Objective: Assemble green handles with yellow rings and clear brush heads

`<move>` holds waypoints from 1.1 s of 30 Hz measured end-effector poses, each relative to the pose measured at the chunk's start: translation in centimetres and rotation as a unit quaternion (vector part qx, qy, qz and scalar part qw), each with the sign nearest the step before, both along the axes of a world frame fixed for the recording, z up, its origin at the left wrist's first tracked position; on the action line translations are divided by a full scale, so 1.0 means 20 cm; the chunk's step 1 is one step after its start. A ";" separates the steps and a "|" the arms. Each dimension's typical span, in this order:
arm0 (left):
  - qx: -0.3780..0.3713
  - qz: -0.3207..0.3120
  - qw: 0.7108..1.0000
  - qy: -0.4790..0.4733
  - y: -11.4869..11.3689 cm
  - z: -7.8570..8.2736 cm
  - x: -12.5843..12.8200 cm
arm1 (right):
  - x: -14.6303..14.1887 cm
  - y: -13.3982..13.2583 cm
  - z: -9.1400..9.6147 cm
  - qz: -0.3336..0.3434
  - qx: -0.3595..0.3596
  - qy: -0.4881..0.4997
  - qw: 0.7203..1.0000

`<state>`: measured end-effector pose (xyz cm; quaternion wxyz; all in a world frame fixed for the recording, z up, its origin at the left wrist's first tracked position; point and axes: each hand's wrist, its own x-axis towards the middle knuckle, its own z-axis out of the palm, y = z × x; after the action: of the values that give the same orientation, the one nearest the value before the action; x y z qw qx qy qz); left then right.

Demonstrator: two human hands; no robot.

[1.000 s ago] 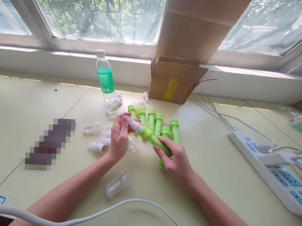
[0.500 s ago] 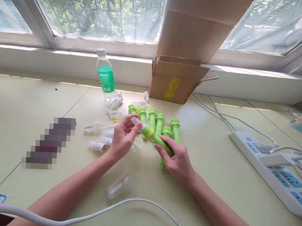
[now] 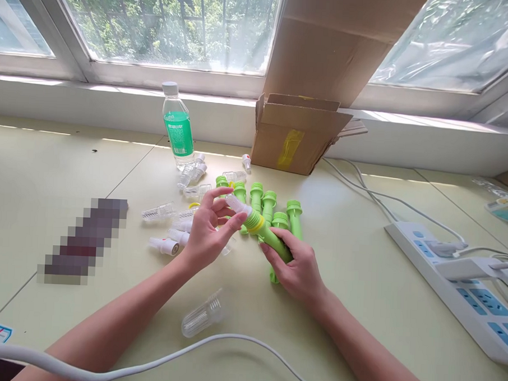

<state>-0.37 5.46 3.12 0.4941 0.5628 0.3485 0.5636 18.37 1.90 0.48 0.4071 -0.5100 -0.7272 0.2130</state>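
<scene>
My right hand (image 3: pixel 295 265) is wrapped around a light-green plastic tube (image 3: pixel 275 242) with a threaded end and a yellow ring (image 3: pixel 258 224). The tube is tilted, its threaded end up and to the left. At that end sits a white piece with a clear ribbed tip (image 3: pixel 235 203). My left hand (image 3: pixel 208 230) holds this piece between thumb and fingers. More green tubes (image 3: pixel 295 217) stand or lie behind my hands. Left of them lie several clear ribbed caps (image 3: pixel 158 211) and white pieces with clear tips (image 3: pixel 164 246). One clear cap (image 3: pixel 202 316) lies nearer me, between my forearms.
A water bottle (image 3: pixel 178 132) and an open cardboard box (image 3: pixel 296 139) stand by the window. A power strip (image 3: pixel 452 289) with cables lies at right. A white cable (image 3: pixel 214 340) crosses the front. A pixelated dark object (image 3: pixel 85 242) lies at left.
My left hand and the white piece with the clear tip have shifted slightly right. The left fingers have spread and turned a little around it. My right hand keeps its hold on the tube.
</scene>
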 end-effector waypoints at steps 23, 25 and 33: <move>0.126 -0.174 0.787 0.579 -0.08 0.18 -0.12 | 0.01 -0.01 -0.02 -0.024 0.036 0.071 0.997; 0.071 -0.194 0.772 0.601 -0.09 0.20 -0.13 | 0.01 -0.01 -0.02 -0.028 0.037 0.071 0.996; -0.063 -0.254 0.724 0.638 -0.14 0.20 -0.14 | 0.01 -0.01 -0.02 -0.029 0.043 0.070 0.996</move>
<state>-3.10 2.68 7.21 0.3136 0.8247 0.4604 -0.0980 18.49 1.79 0.09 0.4844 -0.4971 -0.6902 0.2044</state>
